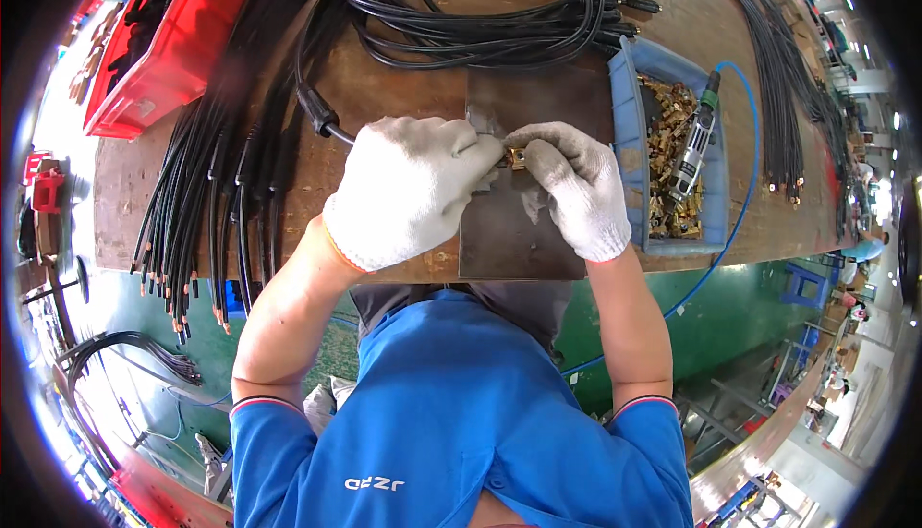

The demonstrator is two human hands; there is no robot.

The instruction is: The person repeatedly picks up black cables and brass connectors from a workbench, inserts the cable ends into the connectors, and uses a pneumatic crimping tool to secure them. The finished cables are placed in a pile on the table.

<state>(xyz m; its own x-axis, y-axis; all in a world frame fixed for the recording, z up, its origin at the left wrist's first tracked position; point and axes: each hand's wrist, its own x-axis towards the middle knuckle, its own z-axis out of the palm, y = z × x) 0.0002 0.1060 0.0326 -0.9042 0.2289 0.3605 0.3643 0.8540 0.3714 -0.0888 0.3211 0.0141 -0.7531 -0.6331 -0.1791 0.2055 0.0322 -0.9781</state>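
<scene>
Judging by grip, we're fitting brass piece [519, 159] onto end of black cable [339, 133]; join hidden by gloves. Left hand [401, 187] closed round cable, knuckles up; right hand [580, 185] pinches brass piece between thumb and fingers, above table [403, 94], left of blue bin [628, 110]. Fingertips nearly meet, forearms angled inward. Next move likely calls for us to keep both in line, pressing brass fully home.

Red bin [182, 67] upper left; blue stool [805, 284] on green floor [735, 312].
</scene>
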